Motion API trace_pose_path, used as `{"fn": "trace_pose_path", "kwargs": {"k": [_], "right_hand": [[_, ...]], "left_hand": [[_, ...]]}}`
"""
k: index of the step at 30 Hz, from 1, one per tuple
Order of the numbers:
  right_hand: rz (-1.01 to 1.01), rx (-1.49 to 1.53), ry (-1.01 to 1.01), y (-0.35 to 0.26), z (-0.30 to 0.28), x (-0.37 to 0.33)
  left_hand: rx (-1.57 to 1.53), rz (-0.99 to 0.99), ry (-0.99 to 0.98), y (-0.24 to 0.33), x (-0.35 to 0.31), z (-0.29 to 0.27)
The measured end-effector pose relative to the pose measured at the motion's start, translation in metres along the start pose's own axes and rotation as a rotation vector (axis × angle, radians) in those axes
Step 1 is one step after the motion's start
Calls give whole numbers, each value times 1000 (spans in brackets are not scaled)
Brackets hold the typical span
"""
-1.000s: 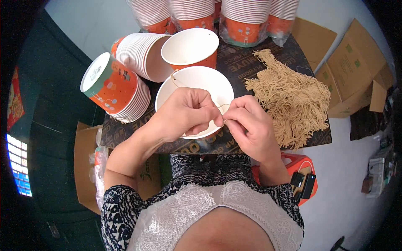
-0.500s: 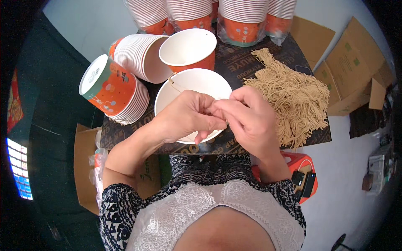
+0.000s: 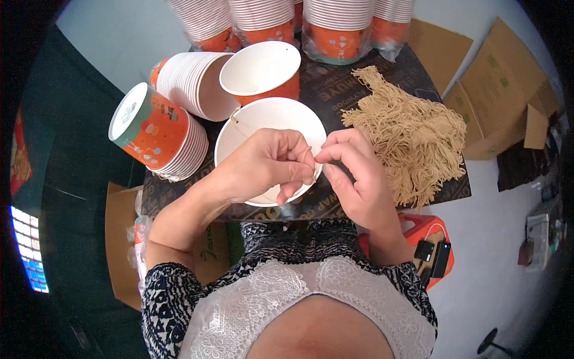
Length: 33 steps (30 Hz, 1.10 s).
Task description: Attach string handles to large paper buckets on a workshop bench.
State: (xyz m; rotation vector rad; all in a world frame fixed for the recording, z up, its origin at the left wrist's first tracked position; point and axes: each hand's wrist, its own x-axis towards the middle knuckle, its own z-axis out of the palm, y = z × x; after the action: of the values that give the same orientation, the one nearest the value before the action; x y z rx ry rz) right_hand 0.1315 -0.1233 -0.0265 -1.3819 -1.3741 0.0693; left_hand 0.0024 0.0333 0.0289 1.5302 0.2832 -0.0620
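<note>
Below my hands stands a white paper bucket [image 3: 299, 113], its mouth facing up. A thin tan string [image 3: 235, 121] passes through its rim at the upper left and runs down inside toward my fingers. My left hand [image 3: 266, 164] is closed over the bucket, pinching the string, and a small loop shows at its fingertips. Just to the right, my right hand [image 3: 356, 176] is bent close to that loop, thumb and forefinger slightly apart. Whether its fingertips touch the string is hard to make out. A heap of tan strings [image 3: 412, 143] lies to the right.
Behind stands another paper bucket [image 3: 263, 69], white inside and orange outside. Nested buckets [image 3: 158, 128] lie at the left, and wrapped stacks [image 3: 338, 30] stand along the back. Cardboard boxes [image 3: 499, 90] sit right of the dark table [image 3: 329, 206]. A red stool [image 3: 439, 230] stands below.
My right fingers have come away from the left ones and parted a little, and a string loop now shows between the hands. The whole view has shifted slightly.
</note>
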Motion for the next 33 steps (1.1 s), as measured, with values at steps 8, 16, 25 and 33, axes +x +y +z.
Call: {"fn": "trace_pose_path", "kwargs": {"k": [8, 16, 25, 33], "right_hand": [[1, 6, 11, -2, 6, -1], [-134, -92, 89, 1, 15, -3], [-313, -206, 115, -2, 18, -10], [-209, -273, 101, 5, 10, -7]], "left_hand": [[13, 14, -9, 2, -1, 1], [24, 18, 37, 0, 1, 3], [-9, 29, -20, -8, 2, -1], [202, 216, 86, -17, -11, 13]]}}
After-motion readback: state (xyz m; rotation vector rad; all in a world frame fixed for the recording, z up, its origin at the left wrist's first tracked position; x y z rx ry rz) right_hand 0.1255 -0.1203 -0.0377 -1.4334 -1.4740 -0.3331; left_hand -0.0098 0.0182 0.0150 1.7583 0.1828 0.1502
